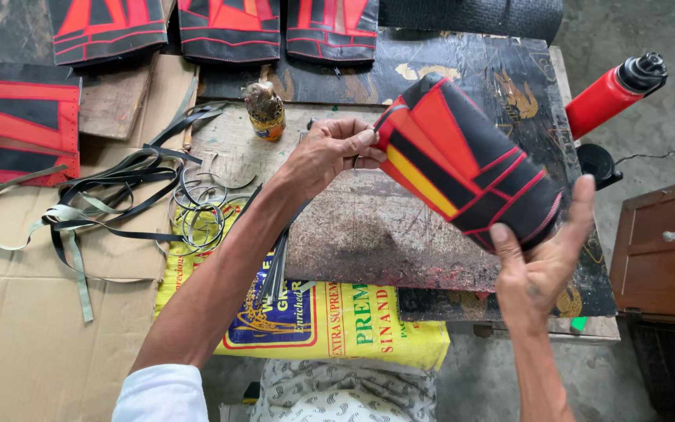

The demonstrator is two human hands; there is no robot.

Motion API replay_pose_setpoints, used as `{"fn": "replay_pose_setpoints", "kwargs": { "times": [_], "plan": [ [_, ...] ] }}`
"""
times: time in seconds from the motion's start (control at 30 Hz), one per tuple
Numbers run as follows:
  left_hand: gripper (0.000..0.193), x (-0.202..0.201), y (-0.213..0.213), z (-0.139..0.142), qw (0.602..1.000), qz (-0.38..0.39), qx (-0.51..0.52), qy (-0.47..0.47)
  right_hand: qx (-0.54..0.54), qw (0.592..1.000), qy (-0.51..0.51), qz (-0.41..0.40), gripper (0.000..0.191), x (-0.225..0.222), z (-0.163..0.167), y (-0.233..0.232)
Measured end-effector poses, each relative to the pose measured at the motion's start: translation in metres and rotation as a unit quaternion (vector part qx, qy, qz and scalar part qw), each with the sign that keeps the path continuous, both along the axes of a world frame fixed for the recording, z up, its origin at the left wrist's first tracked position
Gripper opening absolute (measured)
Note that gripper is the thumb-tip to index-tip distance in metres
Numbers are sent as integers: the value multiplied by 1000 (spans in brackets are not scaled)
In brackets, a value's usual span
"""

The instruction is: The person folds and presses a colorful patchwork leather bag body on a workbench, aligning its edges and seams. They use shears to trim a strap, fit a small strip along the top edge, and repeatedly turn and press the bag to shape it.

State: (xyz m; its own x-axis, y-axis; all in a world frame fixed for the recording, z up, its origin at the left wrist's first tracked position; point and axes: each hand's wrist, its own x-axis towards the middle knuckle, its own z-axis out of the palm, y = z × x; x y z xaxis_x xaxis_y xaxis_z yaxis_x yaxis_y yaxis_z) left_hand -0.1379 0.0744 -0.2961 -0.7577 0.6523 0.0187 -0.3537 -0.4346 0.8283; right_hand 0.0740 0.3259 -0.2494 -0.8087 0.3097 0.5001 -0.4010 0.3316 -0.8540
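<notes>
At centre right of the frame, a padded black cover point(466, 160) with red and yellow panels, stitched and curved, is gripped by both hands: left hand point(330, 152) pinching its upper end, right hand point(541, 262) cupping its lower end; below lies the scuffed surface point(369, 234), with black straps point(119, 187) at left and a red cylinder point(611, 94) at upper right

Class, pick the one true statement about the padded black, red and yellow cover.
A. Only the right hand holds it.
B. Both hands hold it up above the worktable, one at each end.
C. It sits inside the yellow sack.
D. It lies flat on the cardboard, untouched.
B: the left hand grips the upper end of the cover and the right hand cups its lower end, above the worktable.
</notes>
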Motion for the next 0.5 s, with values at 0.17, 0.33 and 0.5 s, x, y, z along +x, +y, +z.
{"fn": "replay_pose_setpoints", "kwargs": {
  "times": [0.17,0.33,0.5],
  "plan": [
    [19,0,-22,-18,999,25,-12,16,-82,991,-80,71,84,-11,18,-12],
    [14,-12,-42,-37,1000,25,3,1,0,947,-247,203,81,16,49,-27],
    [14,-23,-26,-46,996,-58,-65,28,550,746,-370,60,79,22,42,-46]
  ]
}}
